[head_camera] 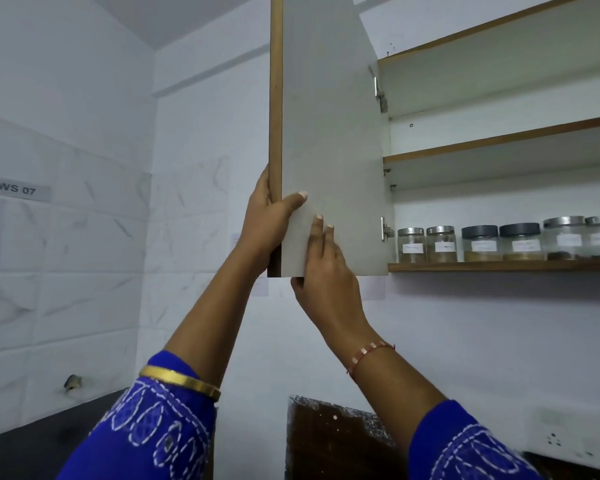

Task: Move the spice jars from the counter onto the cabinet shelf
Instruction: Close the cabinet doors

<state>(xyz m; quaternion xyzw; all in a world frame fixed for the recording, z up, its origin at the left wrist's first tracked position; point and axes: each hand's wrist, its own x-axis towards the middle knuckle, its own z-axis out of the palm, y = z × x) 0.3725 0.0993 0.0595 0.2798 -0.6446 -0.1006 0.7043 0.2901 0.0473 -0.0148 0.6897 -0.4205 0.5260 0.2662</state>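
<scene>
Several clear spice jars point(480, 243) with silver or dark lids stand in a row on the lowest cabinet shelf point(499, 266) at the right. The pale cabinet door point(329, 133) stands open, swung out toward me. My left hand point(269, 220) grips the door's outer wooden edge, thumb across the inner face. My right hand point(326, 265) holds the door's lower corner, fingers flat on the inner face and thumb under the bottom edge. Neither hand holds a jar.
Two upper shelves point(499, 140) show no items. A dark counter point(32, 452) lies at lower left below tiled walls. A dark wooden board point(326, 441) leans at bottom centre, and a wall socket point(568, 441) sits at lower right.
</scene>
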